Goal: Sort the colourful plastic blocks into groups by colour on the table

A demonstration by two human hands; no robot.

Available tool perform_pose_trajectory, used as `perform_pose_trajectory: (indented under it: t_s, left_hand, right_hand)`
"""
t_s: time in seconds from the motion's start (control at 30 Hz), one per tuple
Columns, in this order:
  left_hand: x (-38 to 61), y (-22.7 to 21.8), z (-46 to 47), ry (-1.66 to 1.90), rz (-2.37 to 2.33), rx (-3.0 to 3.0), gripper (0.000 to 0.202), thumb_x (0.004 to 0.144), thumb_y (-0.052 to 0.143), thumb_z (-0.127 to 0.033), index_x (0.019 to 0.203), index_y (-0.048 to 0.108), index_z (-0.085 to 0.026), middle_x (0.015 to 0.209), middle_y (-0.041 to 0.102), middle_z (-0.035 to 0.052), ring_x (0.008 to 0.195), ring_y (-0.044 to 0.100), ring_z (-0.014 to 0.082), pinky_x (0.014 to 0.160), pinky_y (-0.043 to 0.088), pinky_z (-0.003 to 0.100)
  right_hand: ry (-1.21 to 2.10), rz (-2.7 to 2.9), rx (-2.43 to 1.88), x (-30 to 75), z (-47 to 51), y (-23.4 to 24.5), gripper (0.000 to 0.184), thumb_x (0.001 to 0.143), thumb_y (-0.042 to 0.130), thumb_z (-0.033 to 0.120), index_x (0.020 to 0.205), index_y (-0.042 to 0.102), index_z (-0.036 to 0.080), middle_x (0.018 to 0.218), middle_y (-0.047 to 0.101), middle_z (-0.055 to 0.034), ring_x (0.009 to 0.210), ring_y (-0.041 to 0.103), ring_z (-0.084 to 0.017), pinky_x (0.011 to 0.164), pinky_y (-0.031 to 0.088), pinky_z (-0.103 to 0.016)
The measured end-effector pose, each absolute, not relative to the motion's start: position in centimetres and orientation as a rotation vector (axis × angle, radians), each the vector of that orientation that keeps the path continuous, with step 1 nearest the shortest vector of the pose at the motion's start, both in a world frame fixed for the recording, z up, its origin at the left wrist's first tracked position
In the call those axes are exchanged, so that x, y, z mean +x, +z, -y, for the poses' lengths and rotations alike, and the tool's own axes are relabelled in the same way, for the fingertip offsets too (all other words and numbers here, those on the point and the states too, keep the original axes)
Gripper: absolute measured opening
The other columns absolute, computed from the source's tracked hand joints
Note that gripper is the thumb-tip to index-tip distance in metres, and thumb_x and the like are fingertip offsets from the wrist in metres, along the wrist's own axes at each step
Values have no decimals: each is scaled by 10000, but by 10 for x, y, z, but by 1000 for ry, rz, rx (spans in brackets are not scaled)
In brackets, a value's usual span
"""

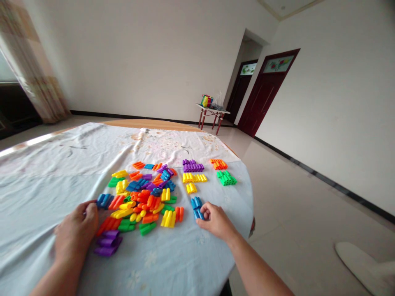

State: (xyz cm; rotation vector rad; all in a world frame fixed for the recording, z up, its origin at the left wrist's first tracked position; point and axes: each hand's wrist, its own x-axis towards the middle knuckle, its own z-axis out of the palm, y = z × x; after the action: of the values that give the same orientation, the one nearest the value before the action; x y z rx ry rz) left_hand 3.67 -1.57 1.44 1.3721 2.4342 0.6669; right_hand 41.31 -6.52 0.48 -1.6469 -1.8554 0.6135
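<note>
small cluster of blue ribbed plastic tube blocks lying on the pale blue-and-white floral tablecloth, just right of the pile and near the cloth's right-hand drop. the right hand is curled, thumb and fingertips closing on the nearest piece of this cluster. the left hand rests curled at the pile's left margin, fingertips touching a blue-and-orange ribbed block; whether it grips that piece cannot be told. just beside its knuckles lie loose purple ribbed blocks. between the hands spreads the mixed heap of multicoloured plastic blocks. beyond the blue cluster sit separate one-colour groups: yellow blocks, purple blocks, orange blocks and green blocks. the round wooden table rim shows past the cloth; a small red-legged side table and dark red doors stand well apart on the tiled floor. likely hazards: the blue cluster sits close to the edge, so a forearm dragging the loose cloth could slide rounded pieces off onto the floor; a sweep of the left hand could push heap pieces into the neighbouring groups.
</note>
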Motion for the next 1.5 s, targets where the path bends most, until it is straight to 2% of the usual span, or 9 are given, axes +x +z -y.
perform_pose_trajectory:
  t_s: [0.27, 0.43, 0.57, 0.63, 0.8, 0.93, 1.1, 1.27, 1.5]
  left_hand:
    - [39, 13, 16, 721, -2408, 1432, 573, 817, 203, -453, 1162, 570, -180, 1077, 625, 190, 1070, 537, 324, 837, 421, 411]
    - [38, 12, 17, 743, -2403, 1454, 552, 821, 207, -435, 1155, 571, -189, 1071, 630, 179, 1057, 545, 312, 837, 423, 411]
    - [36, 11, 18, 746, -2381, 1500, 553, 827, 199, -429, 1139, 578, -176, 1043, 638, 178, 1060, 545, 304, 866, 410, 410]
    - [34, 11, 18, 741, -2372, 1508, 556, 827, 194, -437, 1132, 579, -177, 1040, 638, 177, 1062, 544, 306, 866, 411, 412]
    - [30, 10, 16, 722, -2363, 1507, 586, 822, 157, -471, 1106, 586, -192, 995, 645, 170, 1041, 550, 317, 822, 430, 419]
    - [28, 5, 15, 734, -2353, 1509, 606, 818, 132, -486, 1106, 581, -200, 965, 647, 156, 999, 565, 314, 799, 438, 412]
    - [20, -8, 9, 716, -2378, 1499, 631, 813, 122, -532, 1129, 566, -216, 961, 645, 150, 961, 580, 315, 734, 451, 396]
    - [10, -22, 1, 727, -2424, 1469, 626, 816, 132, -554, 1143, 561, -234, 1002, 640, 143, 979, 575, 319, 762, 445, 401]
    - [3, -28, 0, 773, -2402, 1421, 622, 816, 148, -562, 1138, 570, -237, 1008, 640, 138, 967, 581, 310, 784, 451, 392]
  right_hand:
    - [535, 1795, -1702, 410, 71, 12, 267, 689, 667, 339, 899, 598, 189, 660, 556, 29, 599, 520, -121, 594, 406, -233]
    - [405, 1904, -1487, 378, 72, 25, 245, 706, 672, 251, 934, 603, 196, 884, 615, -31, 837, 565, -171, 791, 431, -299]
    - [357, 2130, -1335, 342, 69, 24, 454, 655, 735, 261, 1078, 575, 222, 1058, 597, -42, 1032, 519, -209, 929, 368, -352]
    - [327, 2210, -1349, 330, 65, 21, 512, 641, 750, 278, 1115, 565, 227, 1092, 583, -48, 1048, 506, -222, 932, 362, -365]
    - [327, 2254, -1376, 325, 58, 23, 453, 678, 713, 263, 1108, 571, 241, 1063, 588, -37, 1028, 510, -210, 924, 368, -359]
    - [301, 2094, -1383, 354, 44, 32, 506, 681, 659, 143, 1164, 526, 216, 1121, 583, -55, 1072, 496, -213, 953, 363, -377]
    - [241, 1908, -1467, 408, 7, 25, 479, 655, 588, 40, 1114, 549, 173, 1092, 599, -80, 1038, 521, -214, 930, 408, -391]
    - [241, 1864, -1539, 438, -23, 7, 446, 630, 587, 21, 1052, 585, 164, 1037, 612, -76, 978, 554, -210, 906, 438, -389]
    - [311, 1927, -1433, 440, -40, -14, 425, 653, 560, 30, 1055, 591, 164, 1077, 596, -89, 1068, 538, -218, 962, 417, -391]
